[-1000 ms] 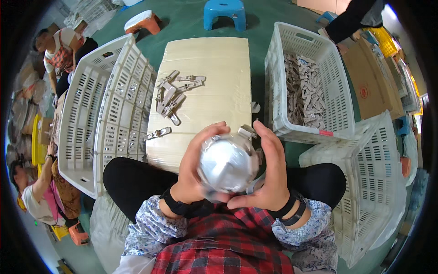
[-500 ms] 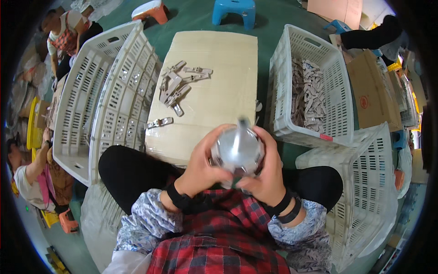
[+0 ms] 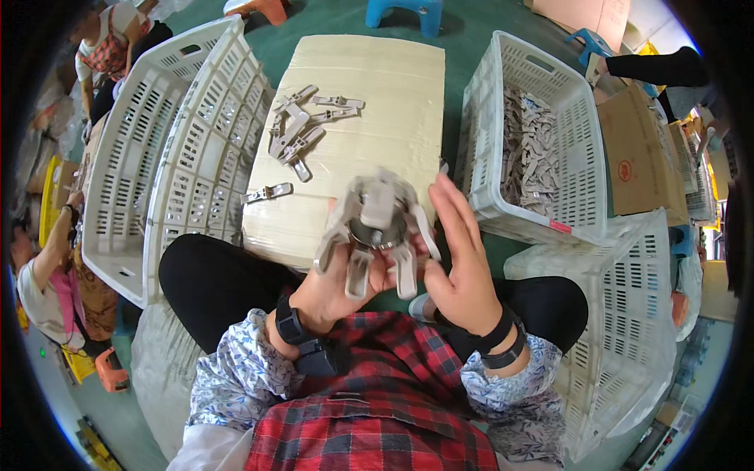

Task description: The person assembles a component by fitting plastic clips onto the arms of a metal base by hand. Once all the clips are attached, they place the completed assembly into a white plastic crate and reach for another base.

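My left hand (image 3: 323,289) grips a spider-like piece from beneath, a round metal core with several grey plastic legs (image 3: 380,210) spread around it. Its fingers are partly hidden by the piece, which is slightly blurred. My right hand (image 3: 465,286) is beside it, open, with fingers stretched forward; whether its fingertips touch a leg I cannot tell. Beyond my hands, a small heap of grey plastic clips (image 3: 298,129) lies on the left side of a cardboard-topped surface (image 3: 393,102). One separate clip (image 3: 267,193) rests closer, at that surface's left edge.
A white crate (image 3: 554,216) holding many grey clips (image 3: 534,157) stands at right. White crates (image 3: 169,165) stand at left, another pale crate (image 3: 620,314) at near right. A cardboard box (image 3: 640,161) and blue stool (image 3: 404,14) are farther off. Other people sit at left.
The held piece has turned from its smooth metal dome to its legged side. My right hand has let go and opened beside it, while my left hand keeps hold.
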### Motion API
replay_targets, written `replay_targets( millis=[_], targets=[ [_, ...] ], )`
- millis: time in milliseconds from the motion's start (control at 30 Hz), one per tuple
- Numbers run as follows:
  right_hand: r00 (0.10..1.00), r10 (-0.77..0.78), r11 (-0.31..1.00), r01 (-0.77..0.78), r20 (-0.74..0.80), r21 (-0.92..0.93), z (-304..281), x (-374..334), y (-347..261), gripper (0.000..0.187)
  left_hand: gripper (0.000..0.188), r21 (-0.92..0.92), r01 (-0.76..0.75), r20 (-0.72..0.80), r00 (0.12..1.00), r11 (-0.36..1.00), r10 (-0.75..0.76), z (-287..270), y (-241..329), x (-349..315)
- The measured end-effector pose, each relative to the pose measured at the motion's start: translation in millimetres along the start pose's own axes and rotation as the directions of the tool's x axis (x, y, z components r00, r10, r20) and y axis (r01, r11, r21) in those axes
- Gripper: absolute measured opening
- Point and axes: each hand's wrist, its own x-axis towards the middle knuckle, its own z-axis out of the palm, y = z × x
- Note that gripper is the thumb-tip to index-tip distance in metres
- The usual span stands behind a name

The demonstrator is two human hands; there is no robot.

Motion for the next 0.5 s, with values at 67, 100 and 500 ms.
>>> replay_targets(
  millis=[67,100,500],
  targets=[
    [0.992,-0.126,0.99,0.124,-0.031,-0.066,-3.0,0.2,10.5,0.072,0.074,0.187,0.084,-0.106,0.992,0.979,-0.064,13.4,-9.4,-3.3],
    [0.989,-0.151,0.98,0.15,0.006,-0.129,-4.1,-2.7,20.4,0.078,0.069,0.271,0.128,-0.16,0.983,0.954,-0.086,19.7,-12.6,-8.3],
    [0.996,0.078,0.928,-0.055,-0.048,0.368,5.4,-10.2,18.9,0.088,0.095,0.938,-0.331,0.3,0.924,0.101,0.239,16.6,34.0,-20.5]
  ],
)
